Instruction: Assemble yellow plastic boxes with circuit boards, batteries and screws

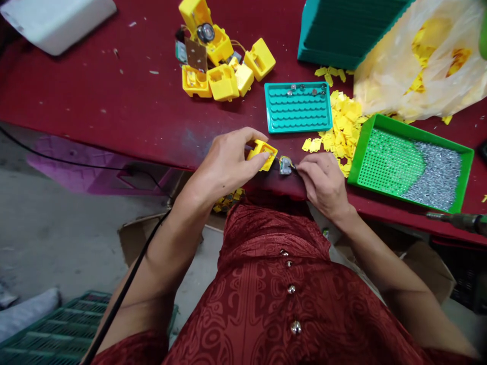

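Observation:
My left hand (232, 159) is closed around a small yellow housing (267, 150) near the table's front edge, thumb and fingers on either side of it. Wires run from the housing to a small grey part (285, 165) just to its right. The fingertips of my right hand (322, 180) pinch a dark wire or thin piece at the right side of that grey part; the exact shape is too small to tell. Beyond my hands lies a teal tray (299, 123) with several small round metal parts in its upper rows.
Several yellow housings (222, 82) with wires are heaped at the back. Right of the teal tray are loose yellow tabs (344, 121), a green basket (359, 159) of metal pins, stacked teal trays (342, 35) and a plastic bag (395, 76). A tool tip (441, 216) juts in at right.

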Demonstrator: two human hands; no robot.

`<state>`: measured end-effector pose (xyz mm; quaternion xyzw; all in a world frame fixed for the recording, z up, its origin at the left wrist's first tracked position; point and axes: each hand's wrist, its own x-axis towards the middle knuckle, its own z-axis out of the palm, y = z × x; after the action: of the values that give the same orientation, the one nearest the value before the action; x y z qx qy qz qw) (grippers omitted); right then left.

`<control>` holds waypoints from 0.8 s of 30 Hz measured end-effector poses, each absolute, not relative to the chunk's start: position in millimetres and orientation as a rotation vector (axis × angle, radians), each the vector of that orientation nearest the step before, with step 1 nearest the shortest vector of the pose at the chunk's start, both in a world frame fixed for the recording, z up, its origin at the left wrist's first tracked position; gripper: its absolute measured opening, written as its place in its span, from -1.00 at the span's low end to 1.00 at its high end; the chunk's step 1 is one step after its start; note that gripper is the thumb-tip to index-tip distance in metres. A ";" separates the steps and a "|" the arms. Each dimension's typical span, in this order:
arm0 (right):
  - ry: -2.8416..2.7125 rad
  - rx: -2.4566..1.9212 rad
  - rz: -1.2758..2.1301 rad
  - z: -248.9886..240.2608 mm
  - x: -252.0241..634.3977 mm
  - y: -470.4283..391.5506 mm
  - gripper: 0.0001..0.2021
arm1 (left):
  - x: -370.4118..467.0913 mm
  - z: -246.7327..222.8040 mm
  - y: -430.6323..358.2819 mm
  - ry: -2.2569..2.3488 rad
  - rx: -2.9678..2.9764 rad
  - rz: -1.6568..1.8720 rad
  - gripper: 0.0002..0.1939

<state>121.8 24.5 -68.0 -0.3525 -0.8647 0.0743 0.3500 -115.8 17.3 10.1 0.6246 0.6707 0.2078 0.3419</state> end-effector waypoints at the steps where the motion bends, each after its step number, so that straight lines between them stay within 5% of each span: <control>1: -2.273 -0.864 0.217 -66.2 125.0 18.9 -0.88 | -114.7 13.1 15.3 1.739 1.631 0.535 -0.56; 12: -2.370 -1.012 0.254 -65.0 122.5 24.4 -0.79 | -105.6 20.3 8.2 1.685 1.609 0.579 -0.62; 18: -2.347 -0.974 0.324 -24.7 123.5 43.8 -0.83 | -113.6 4.7 7.4 1.425 0.880 0.875 -0.64; 24: -2.409 -1.169 0.269 30.5 97.1 72.0 -0.86 | -113.3 -3.3 1.7 0.965 0.376 0.815 -0.51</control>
<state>97.1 72.0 30.5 -0.4236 -0.8725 0.0976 0.2232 -113.3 1.7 -3.3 0.1749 0.4485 0.3784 0.7906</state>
